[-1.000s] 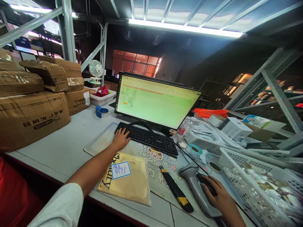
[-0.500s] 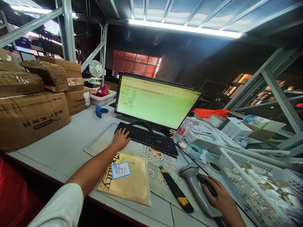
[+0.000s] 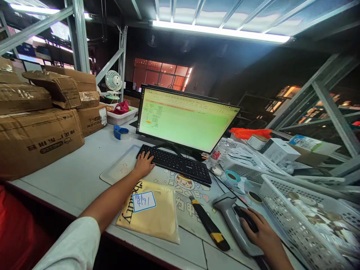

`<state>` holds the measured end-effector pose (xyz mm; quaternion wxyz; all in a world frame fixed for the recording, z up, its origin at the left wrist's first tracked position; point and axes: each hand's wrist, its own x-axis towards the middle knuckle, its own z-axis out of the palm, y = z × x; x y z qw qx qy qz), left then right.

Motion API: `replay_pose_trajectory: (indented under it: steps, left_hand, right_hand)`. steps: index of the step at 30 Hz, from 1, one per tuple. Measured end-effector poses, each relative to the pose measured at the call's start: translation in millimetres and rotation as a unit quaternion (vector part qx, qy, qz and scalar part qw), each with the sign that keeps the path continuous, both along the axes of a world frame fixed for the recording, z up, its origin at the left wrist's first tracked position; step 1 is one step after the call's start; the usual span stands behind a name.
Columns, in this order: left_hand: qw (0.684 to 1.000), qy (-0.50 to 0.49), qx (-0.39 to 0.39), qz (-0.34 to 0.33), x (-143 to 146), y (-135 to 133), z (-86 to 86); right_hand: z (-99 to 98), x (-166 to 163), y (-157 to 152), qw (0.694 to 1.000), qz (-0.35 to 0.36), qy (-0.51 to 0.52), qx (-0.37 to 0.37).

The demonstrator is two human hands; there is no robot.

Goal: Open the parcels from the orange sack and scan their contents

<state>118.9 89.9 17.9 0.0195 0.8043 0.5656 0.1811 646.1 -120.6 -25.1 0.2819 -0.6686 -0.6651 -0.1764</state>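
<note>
My left hand (image 3: 144, 164) rests on the left end of a black keyboard (image 3: 180, 165), its fingers spread over the keys. Wrapped round a black computer mouse (image 3: 247, 219) is my right hand (image 3: 263, 232), at the lower right. A grey barcode scanner (image 3: 234, 225) lies just left of the mouse. Beside it sits a black and yellow utility knife (image 3: 209, 225). Under my left forearm is a yellow packet (image 3: 160, 221) with a handwritten label (image 3: 144, 201). Behind the keyboard, a monitor (image 3: 182, 122) shows a spreadsheet on a green background.
Cardboard boxes (image 3: 39, 144) are stacked at the left. A blue tape dispenser (image 3: 121, 132) and a small fan (image 3: 113, 80) stand behind. On the right are white baskets (image 3: 292, 210), a plastic bottle (image 3: 217, 152) and a roll of pale blue labels (image 3: 233, 177).
Both hands stay where they were, on the keyboard and the mouse. Only a very slight shift of the camera shows.
</note>
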Motion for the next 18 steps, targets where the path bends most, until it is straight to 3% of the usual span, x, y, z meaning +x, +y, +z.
replay_pose_trajectory:
  steps: [18]
  left_hand:
    - [1.0,0.002,0.019,0.002,-1,2,-3.6]
  right_hand:
    - [1.3,-7,-12,1.0,-0.029,-0.009,0.004]
